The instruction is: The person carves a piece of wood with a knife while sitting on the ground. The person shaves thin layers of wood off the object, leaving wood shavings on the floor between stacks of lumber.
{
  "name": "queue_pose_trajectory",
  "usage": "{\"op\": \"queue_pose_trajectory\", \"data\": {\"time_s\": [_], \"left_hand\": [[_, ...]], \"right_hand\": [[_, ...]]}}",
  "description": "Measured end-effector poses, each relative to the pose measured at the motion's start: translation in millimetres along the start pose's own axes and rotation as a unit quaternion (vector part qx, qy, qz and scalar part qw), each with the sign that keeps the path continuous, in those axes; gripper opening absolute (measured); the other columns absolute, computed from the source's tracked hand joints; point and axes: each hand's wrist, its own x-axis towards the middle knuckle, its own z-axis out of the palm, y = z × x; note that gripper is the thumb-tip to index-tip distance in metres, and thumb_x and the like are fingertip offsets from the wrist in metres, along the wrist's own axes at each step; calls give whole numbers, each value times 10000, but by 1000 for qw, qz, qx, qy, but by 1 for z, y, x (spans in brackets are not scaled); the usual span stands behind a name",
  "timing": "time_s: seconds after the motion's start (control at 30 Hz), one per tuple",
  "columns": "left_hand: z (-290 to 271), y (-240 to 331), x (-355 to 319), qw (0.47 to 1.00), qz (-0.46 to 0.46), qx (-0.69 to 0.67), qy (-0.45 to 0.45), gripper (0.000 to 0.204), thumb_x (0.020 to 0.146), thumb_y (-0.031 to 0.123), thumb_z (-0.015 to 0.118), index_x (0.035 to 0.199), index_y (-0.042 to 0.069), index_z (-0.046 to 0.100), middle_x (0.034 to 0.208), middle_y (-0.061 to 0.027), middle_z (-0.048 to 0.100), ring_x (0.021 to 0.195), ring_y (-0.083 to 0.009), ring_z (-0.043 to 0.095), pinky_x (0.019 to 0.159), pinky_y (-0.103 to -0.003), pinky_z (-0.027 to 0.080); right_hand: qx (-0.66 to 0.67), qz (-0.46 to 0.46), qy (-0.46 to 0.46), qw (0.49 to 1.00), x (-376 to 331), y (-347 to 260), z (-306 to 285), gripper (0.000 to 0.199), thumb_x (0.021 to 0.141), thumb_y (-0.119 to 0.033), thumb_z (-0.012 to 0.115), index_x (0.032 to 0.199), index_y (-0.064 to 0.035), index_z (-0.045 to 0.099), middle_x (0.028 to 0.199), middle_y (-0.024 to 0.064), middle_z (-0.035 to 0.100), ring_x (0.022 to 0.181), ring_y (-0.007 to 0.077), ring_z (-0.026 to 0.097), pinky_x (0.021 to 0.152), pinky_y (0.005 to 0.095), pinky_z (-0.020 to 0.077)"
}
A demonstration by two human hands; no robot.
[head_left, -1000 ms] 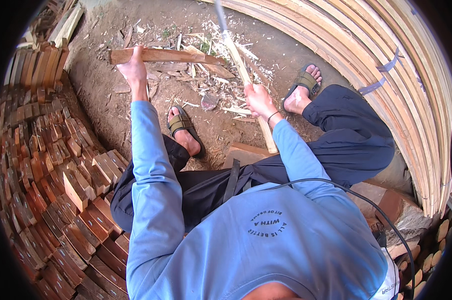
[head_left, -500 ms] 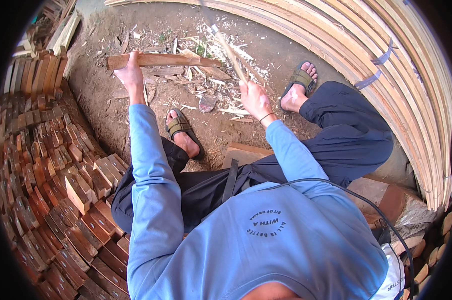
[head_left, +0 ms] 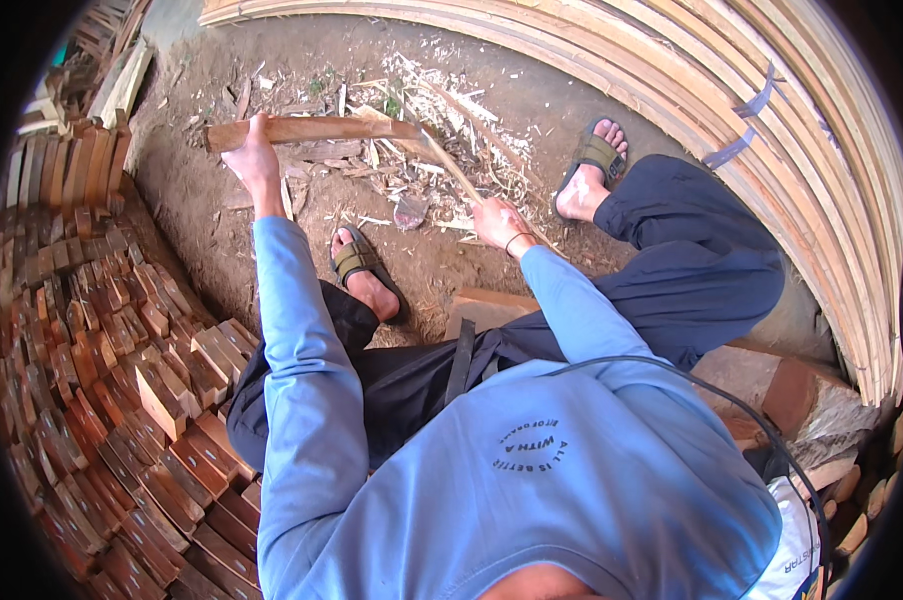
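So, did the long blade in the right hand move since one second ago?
Yes. The blade has swung down from pointing up past the wood strip to meet its right end, near the shavings; right hand holds it.

Wood workshop: stacked blocks point(head_left: 122, 380), shavings point(head_left: 422, 150)

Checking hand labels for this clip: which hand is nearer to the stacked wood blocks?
Left. The left hand grips the wooden stick at its end on the side of the stacked wood blocks. The right hand, holding the blade tool, is farther over, toward the sandalled foot.
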Motion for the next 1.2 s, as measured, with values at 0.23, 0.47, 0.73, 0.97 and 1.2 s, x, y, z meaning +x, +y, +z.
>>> {"op": "queue_pose_trajectory", "data": {"time_s": [0.23,0.47,0.73,0.97,1.2], "left_hand": [[-9,-14,0,1000,-16,-7,13,228,772,141,737,826,-66,657,837,-93,662,778,-168,614,750,-331,493],[-8,-2,-4,999,-29,11,-13,230,777,132,740,860,-66,657,869,-101,670,795,-172,622,779,-338,501],[-8,-7,-12,1000,-8,2,-3,220,788,135,729,867,-60,666,871,-102,676,804,-182,629,794,-337,500],[-3,-5,-4,1000,-14,-21,3,203,788,135,733,844,-46,657,855,-95,668,779,-182,621,773,-338,498],[-7,-16,-6,998,-10,-60,7,174,786,105,733,831,-39,647,836,-80,664,751,-168,616,754,-324,497]], "right_hand": [[103,37,81,991,2,-17,-5,362,995,-287,487,869,17,637,649,203,624,652,342,672,634,477,522],[100,-55,224,968,6,-35,-32,291,1000,-254,486,865,-23,601,558,116,560,465,268,575,481,429,486],[32,-26,129,991,3,-23,-17,337,997,-247,479,897,30,645,742,205,663,665,366,658,641,460,526],[-4,-7,-26,1000,4,10,9,320,961,-211,488,894,49,662,772,274,652,768,437,665,728,491,529],[261,120,-116,951,-6,6,-7,401,1008,-295,435,837,26,604,705,180,565,615,316,567,573,424,450]]}}
